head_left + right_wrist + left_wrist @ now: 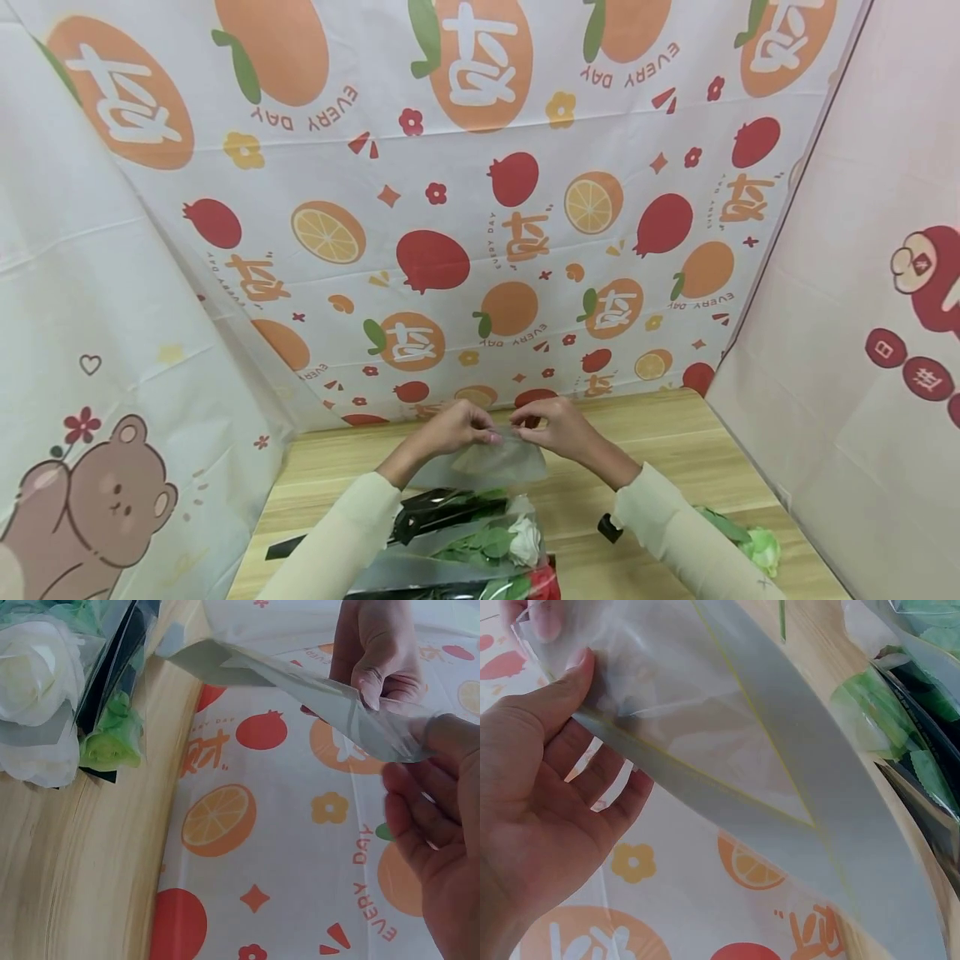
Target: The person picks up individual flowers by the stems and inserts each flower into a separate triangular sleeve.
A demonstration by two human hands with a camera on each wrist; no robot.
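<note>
A translucent grey flower sleeve [510,467] with a clear window and thin yellow lines is held up near the table's far edge. My left hand [461,427] pinches its upper edge, and in the left wrist view the thumb lies on the clear film [690,697] while the other fingers are behind. At the same end, my right hand [558,429] pinches the rim between thumb and finger, a short way from the left hand. The right wrist view has the sleeve [300,686] stretching away from both hands, its end by the right thumb.
Wrapped flowers lie in front of me: a white rose [525,540], a red rose [545,583] and black-wrapped stems [420,517]. A pale green flower [763,550] lies at the right, past the right forearm. Beside that sleeve sits a small black object [610,527]. Printed cloth [480,208] hangs behind the table.
</note>
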